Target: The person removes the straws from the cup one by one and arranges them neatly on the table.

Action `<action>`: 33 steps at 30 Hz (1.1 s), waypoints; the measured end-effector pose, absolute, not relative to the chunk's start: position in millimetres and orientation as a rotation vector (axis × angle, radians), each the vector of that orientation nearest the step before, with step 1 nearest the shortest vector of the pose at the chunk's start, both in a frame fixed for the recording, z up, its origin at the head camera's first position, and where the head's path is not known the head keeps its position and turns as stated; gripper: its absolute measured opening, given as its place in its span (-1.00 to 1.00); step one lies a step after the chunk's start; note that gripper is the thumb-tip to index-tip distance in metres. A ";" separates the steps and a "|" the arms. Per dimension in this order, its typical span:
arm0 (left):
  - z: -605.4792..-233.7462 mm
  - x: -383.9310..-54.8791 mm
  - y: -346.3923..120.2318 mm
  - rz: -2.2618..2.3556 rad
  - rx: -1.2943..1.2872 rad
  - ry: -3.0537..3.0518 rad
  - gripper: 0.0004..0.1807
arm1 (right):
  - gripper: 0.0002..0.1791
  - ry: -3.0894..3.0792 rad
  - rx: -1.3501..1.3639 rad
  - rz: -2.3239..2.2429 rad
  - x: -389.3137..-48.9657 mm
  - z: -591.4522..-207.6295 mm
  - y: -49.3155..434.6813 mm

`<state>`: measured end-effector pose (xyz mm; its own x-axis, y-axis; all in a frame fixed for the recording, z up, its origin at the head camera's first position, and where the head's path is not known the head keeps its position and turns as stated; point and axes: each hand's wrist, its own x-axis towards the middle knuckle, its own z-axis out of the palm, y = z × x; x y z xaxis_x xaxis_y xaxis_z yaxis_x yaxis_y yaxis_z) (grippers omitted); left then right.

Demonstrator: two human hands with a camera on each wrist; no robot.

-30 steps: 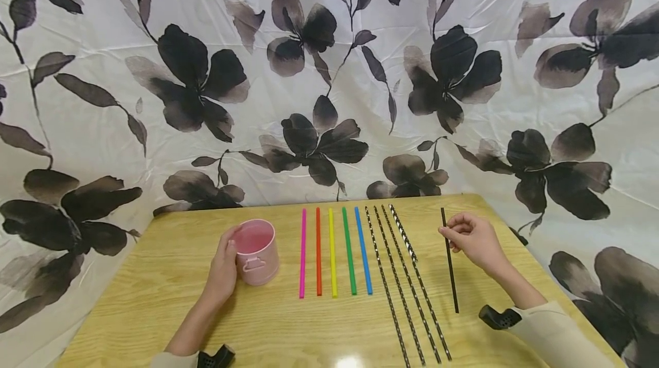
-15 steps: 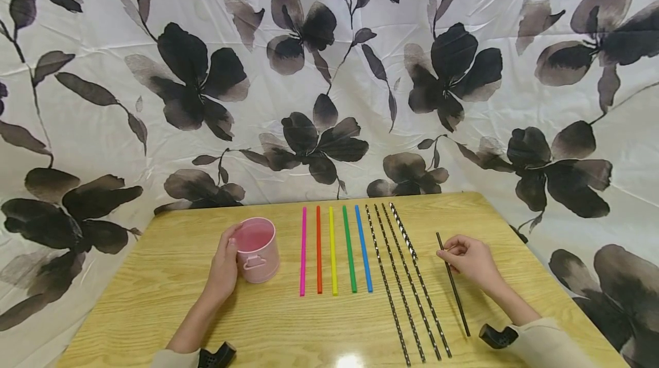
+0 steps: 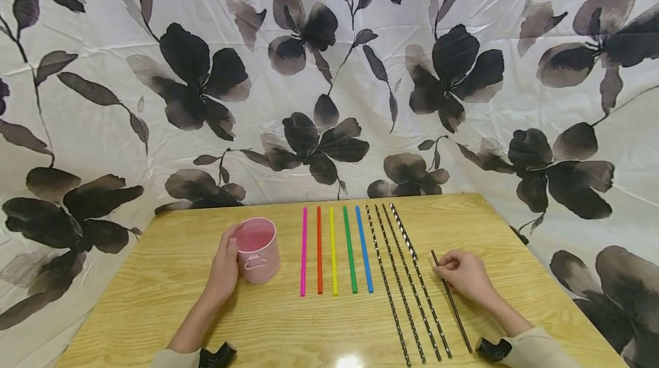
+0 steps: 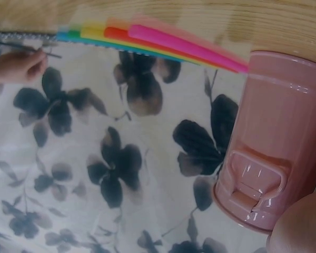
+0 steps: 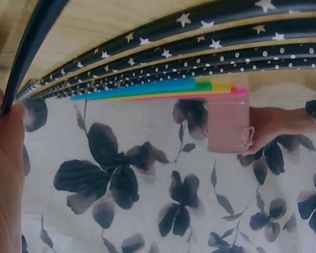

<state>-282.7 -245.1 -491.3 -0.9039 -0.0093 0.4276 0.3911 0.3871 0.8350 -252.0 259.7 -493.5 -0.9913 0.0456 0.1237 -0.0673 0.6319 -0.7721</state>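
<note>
With my left hand (image 3: pixel 222 268) I hold the side of a pink metal bucket (image 3: pixel 265 268) with a small handle, standing upright on the table's left half. In the left wrist view the pink bucket (image 4: pixel 279 116) fills the right side. My right hand (image 3: pixel 465 277) pinches a plain black drinking straw (image 3: pixel 455 312) near its far end, between thumb and fingers. It lies slanted just right of several black patterned straws (image 3: pixel 399 299). The right wrist view shows the black straw (image 5: pixel 31 47) close up, beside straws with white stars and dots.
Pink (image 3: pixel 304 253), red (image 3: pixel 319 253), yellow (image 3: pixel 333 253), green (image 3: pixel 350 253) and blue (image 3: pixel 364 253) straws lie in a row between the bucket and the patterned straws. A black-and-white striped part (image 3: pixel 404 232) shows at the rightmost patterned straw's far end. Floral cloth (image 3: pixel 309 87) hangs behind the wooden table (image 3: pixel 288 333).
My right hand has brought the black straw nearer to me and slightly left, down towards the table, and its slant has grown. The left hand and the bucket have stayed put.
</note>
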 end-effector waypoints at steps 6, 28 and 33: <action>-496.6 -284.5 -246.6 -1.504 -0.341 -2.294 -0.57 | -0.82 -2.730 -0.015 1.268 -251.4 -501.9 258.0; -499.3 -287.2 -247.7 -1.479 -0.317 -2.281 -0.56 | -0.83 -2.751 0.010 1.259 -254.4 -511.4 254.8; -498.9 -287.6 -247.6 -1.473 -0.326 -2.281 -0.56 | -0.84 -2.757 -0.013 1.251 -256.3 -512.7 254.2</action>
<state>-287.6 -247.6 -498.9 -0.8911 -0.0222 0.4533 0.4041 0.4158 0.8147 -256.3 254.2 -512.7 -0.9935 0.0547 0.0998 -0.0391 0.6596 -0.7506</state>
